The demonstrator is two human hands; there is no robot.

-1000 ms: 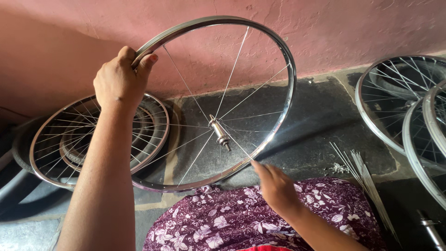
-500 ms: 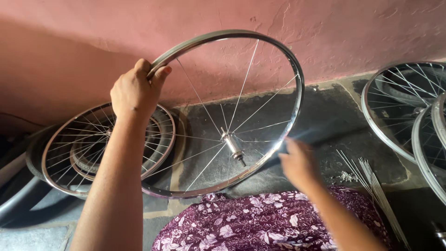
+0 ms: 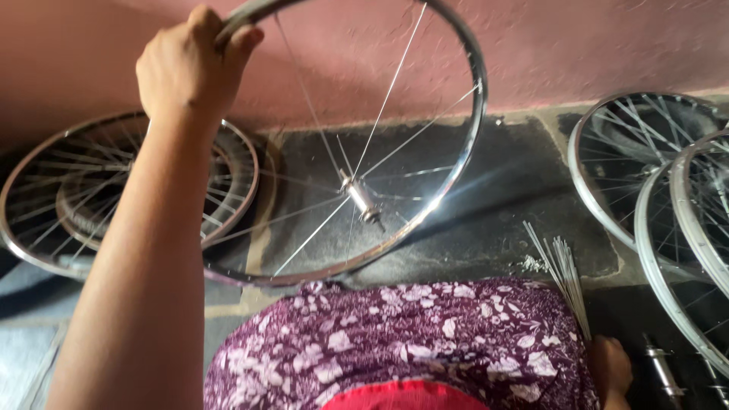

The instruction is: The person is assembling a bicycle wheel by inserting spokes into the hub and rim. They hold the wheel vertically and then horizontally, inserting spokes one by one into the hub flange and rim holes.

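A person sits on the floor facing a pink wall, a purple flowered cloth (image 3: 395,342) over the lap. The left hand (image 3: 190,64) is raised at the far left, its fingers wrapped tight around the top of a shiny metal bicycle wheel rim (image 3: 467,137). The rim stands nearly upright in front of the lap, its low edge just above the cloth. A few thin spokes run from the rim to a metal hub (image 3: 361,196) at its middle.

The right hand (image 3: 611,368) is low at the near right, beside a bundle of loose spokes (image 3: 566,273) lying on the dark floor. Whether it grips anything cannot be told.

Finished wheels (image 3: 114,190) lean at the left wall, and more wheels (image 3: 661,197) lie at the right.
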